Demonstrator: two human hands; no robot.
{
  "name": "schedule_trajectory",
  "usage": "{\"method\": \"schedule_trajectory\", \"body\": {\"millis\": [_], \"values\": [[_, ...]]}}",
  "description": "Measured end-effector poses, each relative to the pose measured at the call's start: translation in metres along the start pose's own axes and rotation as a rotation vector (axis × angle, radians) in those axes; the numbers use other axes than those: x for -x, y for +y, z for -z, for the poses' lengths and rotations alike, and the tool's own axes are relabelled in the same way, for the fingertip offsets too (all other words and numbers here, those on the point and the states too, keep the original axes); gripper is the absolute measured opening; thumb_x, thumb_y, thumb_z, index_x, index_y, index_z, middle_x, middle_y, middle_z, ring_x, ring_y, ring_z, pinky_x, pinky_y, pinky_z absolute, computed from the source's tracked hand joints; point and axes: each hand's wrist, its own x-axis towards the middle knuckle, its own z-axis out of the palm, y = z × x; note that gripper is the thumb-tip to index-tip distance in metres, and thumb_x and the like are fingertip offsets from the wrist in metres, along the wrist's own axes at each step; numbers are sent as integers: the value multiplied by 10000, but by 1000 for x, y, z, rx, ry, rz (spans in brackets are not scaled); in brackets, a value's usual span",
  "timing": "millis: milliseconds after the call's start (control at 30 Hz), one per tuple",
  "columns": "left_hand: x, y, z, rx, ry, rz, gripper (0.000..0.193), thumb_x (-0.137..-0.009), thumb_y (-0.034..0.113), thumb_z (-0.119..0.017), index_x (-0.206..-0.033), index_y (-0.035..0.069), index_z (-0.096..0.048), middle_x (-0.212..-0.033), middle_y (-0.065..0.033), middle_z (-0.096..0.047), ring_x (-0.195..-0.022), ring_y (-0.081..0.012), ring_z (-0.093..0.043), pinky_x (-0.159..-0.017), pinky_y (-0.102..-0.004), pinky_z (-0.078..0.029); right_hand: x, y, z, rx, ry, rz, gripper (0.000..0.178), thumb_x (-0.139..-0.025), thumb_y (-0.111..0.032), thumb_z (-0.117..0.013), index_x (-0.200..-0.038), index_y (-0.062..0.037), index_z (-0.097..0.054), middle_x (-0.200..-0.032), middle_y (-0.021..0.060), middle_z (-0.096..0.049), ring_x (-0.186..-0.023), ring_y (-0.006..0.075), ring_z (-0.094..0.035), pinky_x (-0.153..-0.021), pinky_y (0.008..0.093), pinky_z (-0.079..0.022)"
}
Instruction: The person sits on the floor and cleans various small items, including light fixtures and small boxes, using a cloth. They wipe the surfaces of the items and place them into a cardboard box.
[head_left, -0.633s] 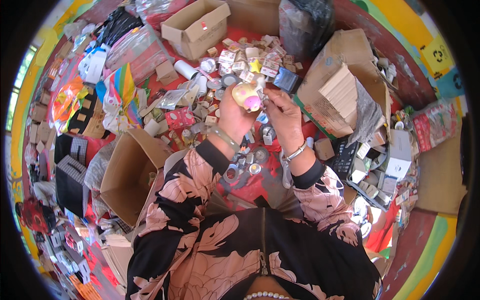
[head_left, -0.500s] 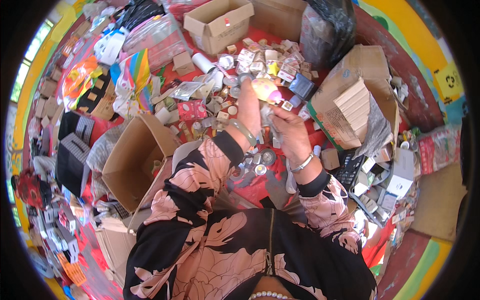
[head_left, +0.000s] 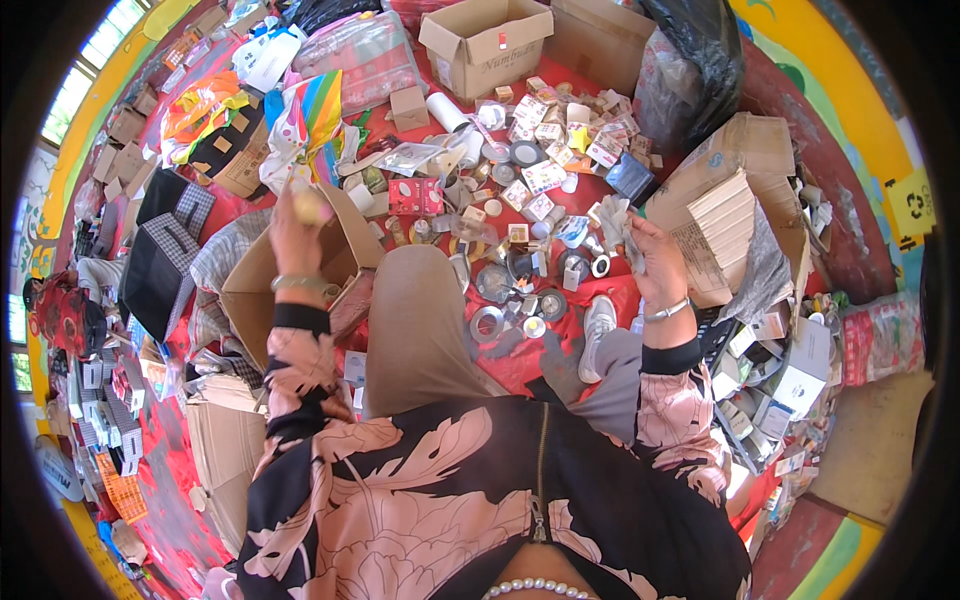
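Note:
My left hand, wearing a bangle, is over the rim of an open brown cardboard box at the left. Its fingers are closed on a blurred yellow and pink rounded object, whose kind I cannot make out. On the right, my right hand, with a silver bracelet, pinches a pale grey, limp, glove-like piece. That piece hangs in front of the heap of small boxes and round containers. A dark blue box lies just beyond it.
Small printed boxes, round lids and a red packet cover the red floor ahead. A torn carton stands right; another carton and a black plastic bag stand far. My knee sits between the left box and the heap.
My left hand has swung left from the heap to the box, carrying the yellow and pink object. My right hand has moved right with the grey piece. The hands are now far apart.

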Motion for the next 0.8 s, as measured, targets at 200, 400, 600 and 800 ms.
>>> {"method": "schedule_trajectory", "body": {"millis": [200,400,600,800], "values": [[32,-22,58,164,-15,821,438,-825,289,-614,-1058,-75,-541,-745,-55,-582,-697,-179,-587,-636,-284,-459,45,12,1,-44,18,13,266,-865,10,-481,-1117,65,-546,-1002,113,-616,-799,165,-608,-667,258,-508],[-15,-10,24,2,31,448,305,-828,254,-586,-941,-26,-629,-803,-28,-604,-664,-109,-514,-599,-274,-415,54,4,18,-81,99,34,283,-871,-14,-493,-1146,14,-552,-995,87,-624,-758,132,-600,-618,225,-490],[-78,99,-98,24,-307,47,330,-840,257,-566,-974,-41,-614,-797,-56,-610,-723,-91,-519,-652,-255,-429,49,8,19,-71,111,23,270,-858,3,-507,-1119,60,-551,-1001,108,-625,-796,151,-604,-663,254,-496],[-102,63,-295,-362,-847,-260,367,-820,333,-497,-850,2,-652,-834,-207,-628,-786,-336,-612,-739,-408,-472,49,2,-1,-51,93,-46,264,-870,-26,-484,-1113,49,-553,-921,71,-634,-708,105,-584,-609,207,-460]]}}
